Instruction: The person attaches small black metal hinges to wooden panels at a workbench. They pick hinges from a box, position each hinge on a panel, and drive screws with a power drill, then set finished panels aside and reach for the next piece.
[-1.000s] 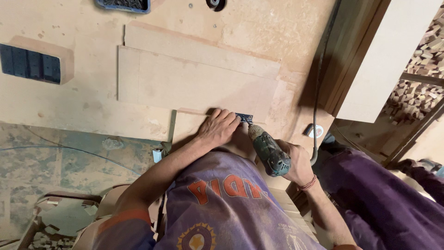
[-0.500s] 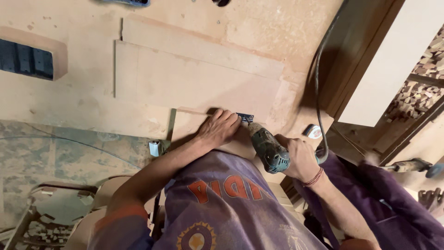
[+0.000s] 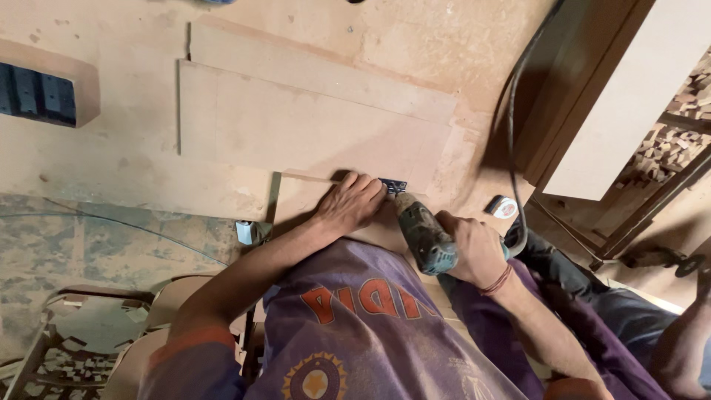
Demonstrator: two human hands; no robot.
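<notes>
Drill [image 3: 424, 238], gripped in my right hand [image 3: 469, 250], bears on the bracket [image 3: 392, 185] at the board's [image 3: 311, 200] far edge; left hand [image 3: 354, 201] fingers spread, pressing the board. Risk: bit slips toward those fingers.

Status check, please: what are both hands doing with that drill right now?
Right hand gripping green drill, tip at small metal fitting. Left hand pressed flat on board beside it. Black cord trails right, clear of the tip.
</notes>
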